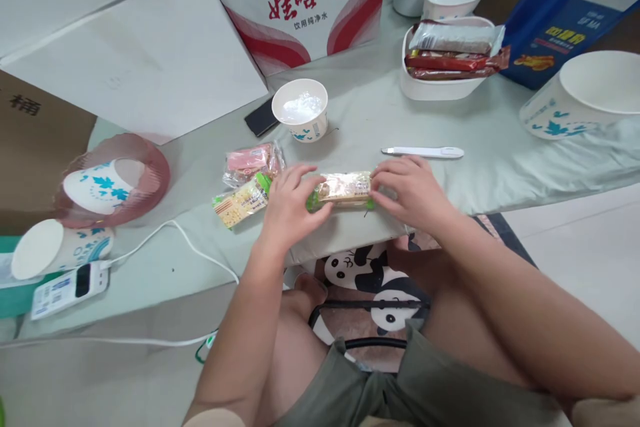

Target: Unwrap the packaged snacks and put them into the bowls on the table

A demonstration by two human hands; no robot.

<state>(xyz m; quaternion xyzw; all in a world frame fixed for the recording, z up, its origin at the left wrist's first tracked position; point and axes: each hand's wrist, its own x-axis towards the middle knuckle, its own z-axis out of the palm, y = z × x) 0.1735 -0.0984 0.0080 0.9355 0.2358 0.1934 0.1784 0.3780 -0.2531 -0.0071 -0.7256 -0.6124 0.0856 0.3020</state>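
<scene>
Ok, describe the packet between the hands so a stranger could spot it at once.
Find the white box with red lettering at the back of the table, then come forward past the cup in front. Near the front edge, a shiny packet lies between the left hand and the right hand. Unlike the yellowish packet beside the left hand, it has a hand at each end.

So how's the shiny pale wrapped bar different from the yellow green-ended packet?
The shiny pale wrapped bar sits between the left hand and right hand; the yellow green-ended packet lies left of both. The bar lies nearly level across the picture; the packet slants. Both have green ends.
</scene>
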